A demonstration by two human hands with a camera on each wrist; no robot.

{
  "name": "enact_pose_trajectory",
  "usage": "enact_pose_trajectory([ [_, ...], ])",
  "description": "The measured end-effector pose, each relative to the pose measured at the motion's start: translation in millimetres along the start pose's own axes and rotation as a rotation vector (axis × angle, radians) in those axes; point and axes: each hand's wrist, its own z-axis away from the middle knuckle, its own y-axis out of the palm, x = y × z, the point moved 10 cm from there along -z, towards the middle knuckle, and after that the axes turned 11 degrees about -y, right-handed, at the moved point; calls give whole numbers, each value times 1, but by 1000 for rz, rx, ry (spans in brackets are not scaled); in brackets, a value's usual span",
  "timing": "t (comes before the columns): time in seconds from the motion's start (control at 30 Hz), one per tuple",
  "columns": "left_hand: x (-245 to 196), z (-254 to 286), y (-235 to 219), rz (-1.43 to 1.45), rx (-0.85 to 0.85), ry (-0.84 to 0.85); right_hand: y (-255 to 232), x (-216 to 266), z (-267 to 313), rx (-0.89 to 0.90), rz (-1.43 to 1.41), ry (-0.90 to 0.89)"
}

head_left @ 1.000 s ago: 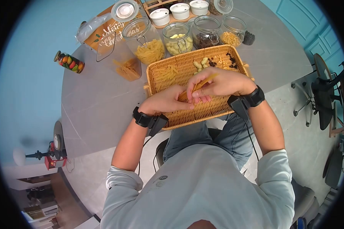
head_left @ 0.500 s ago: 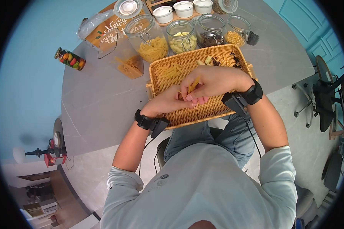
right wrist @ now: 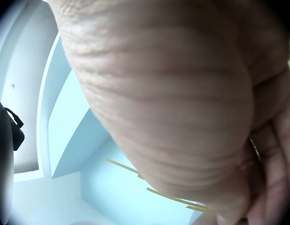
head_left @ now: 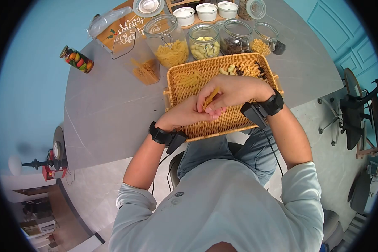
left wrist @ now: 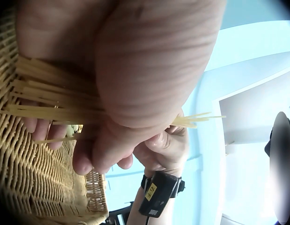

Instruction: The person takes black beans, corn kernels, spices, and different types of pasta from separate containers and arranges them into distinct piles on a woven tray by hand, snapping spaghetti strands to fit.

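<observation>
My left hand (head_left: pixel 182 114) holds a bundle of dry, flat noodle strips (left wrist: pixel 56 112) under its palm and thumb, over the wicker tray (head_left: pixel 235 122). Meeting it fingertip to fingertip, my right hand (head_left: pixel 239 91) pinches the same bundle. Strip ends (head_left: pixel 212 98) poke up between the right thumb and fingers. In the right wrist view a few thin noodle strips (right wrist: pixel 173 199) stick out past the base of the thumb. The palms hide the middle of the bundle. On the tray lie penne-like pasta tubes (head_left: pixel 190 80) and pale bean-shaped pieces (head_left: pixel 227 69).
Behind the tray stand open clip-top jars of pasta (head_left: pixel 172 52), pale pieces (head_left: pixel 204 48), dark pieces (head_left: pixel 236 44) and yellow kernels (head_left: pixel 261 46). A clear container (head_left: pixel 146 71) with noodles is at the tray's left. Farther left is a jar with colourful contents (head_left: pixel 77 59).
The right hand has drawn slightly left, closer against the left hand. The noodle ends showing above it have turned steeper and look shorter. The head view has shifted a little.
</observation>
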Motion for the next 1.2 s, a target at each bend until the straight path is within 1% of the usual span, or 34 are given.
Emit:
enact_pose_trajectory([
  [0.07,-14,7,7,53,-20,-3,1,-2,-1,10,-19,9],
  [0.13,-16,9,5,106,-40,-5,-1,2,-1,21,10,14],
  [0.2,7,5,-5,94,-100,-149,-2,2,-1,31,39,20],
  [0.23,11,5,-5,95,-101,-149,-5,0,0,4,41,34],
  [0.3,21,5,-16,147,-212,-176,-7,-3,3,-24,42,50],
  [0.33,24,4,-19,147,-211,-175,-11,0,5,-82,40,7],
  [0.37,24,1,-18,29,-160,-176,-16,3,7,-139,38,-37],
  [0.4,24,0,-15,-90,-110,-176,-17,3,10,-140,38,-38],
  [0.47,18,3,-14,-78,-143,-159,-26,2,19,-214,11,-53],
  [0.53,13,5,-10,-63,-172,-144,-30,-6,27,-230,11,-38],
  [0.6,8,7,-14,84,-248,-114,-32,-16,33,-251,9,-21],
  [0.63,6,7,-12,83,-244,-116,-31,-21,35,-254,25,-6],
  [0.7,3,12,-19,311,-329,-103,-30,-28,37,-260,37,11],
  [0.73,-1,14,-18,310,-325,-109,-28,-32,37,-242,76,34],
  [0.8,-3,23,-28,520,-388,-98,-24,-36,37,-227,106,58],
  [0.83,-2,25,-31,519,-387,-106,-21,-36,36,-190,188,86],
  [0.87,-8,30,-39,544,-390,-22,-18,-37,34,-153,273,112],
  [0.9,-14,36,-46,568,-394,64,-16,-38,32,-154,270,108],
  [0.93,-16,41,-50,566,-398,59,-14,-41,30,-146,319,121],
  [1.0,-34,57,-59,586,-404,222,-6,-47,22,-137,367,127],
  [1.03,-34,61,-62,583,-409,220,1,-47,15,-118,405,92],
  [1.1,-41,69,-66,610,-390,332,14,-44,3,-93,440,23],
  [1.2,-38,70,-63,580,-433,301,20,-45,-2,-56,449,68],
])
